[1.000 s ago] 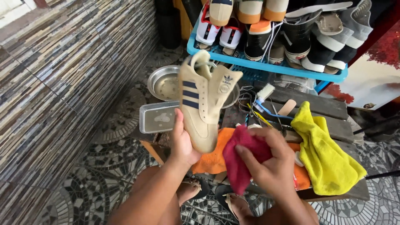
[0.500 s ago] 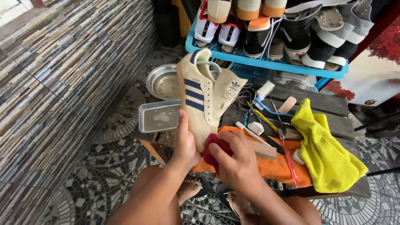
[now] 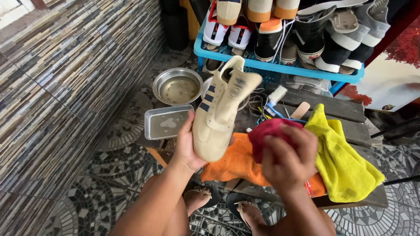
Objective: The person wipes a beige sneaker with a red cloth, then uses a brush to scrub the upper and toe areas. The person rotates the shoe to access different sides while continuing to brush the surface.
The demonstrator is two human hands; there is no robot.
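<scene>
My left hand grips a beige sneaker with dark side stripes, toe pointing down toward me and heel up. My right hand is closed around a bunched dark red cloth, held just right of the sneaker and slightly apart from it. Both hands hover over an orange cloth spread on a low wooden bench.
A yellow cloth lies on the bench's right part. A rectangular metal tray and a round metal bowl with liquid sit to the left. Brushes lie behind. A blue rack holds several shoes. A tiled wall stands on the left.
The sneaker has turned so its top faces me. My right hand with the red cloth has pulled away from the shoe to the right.
</scene>
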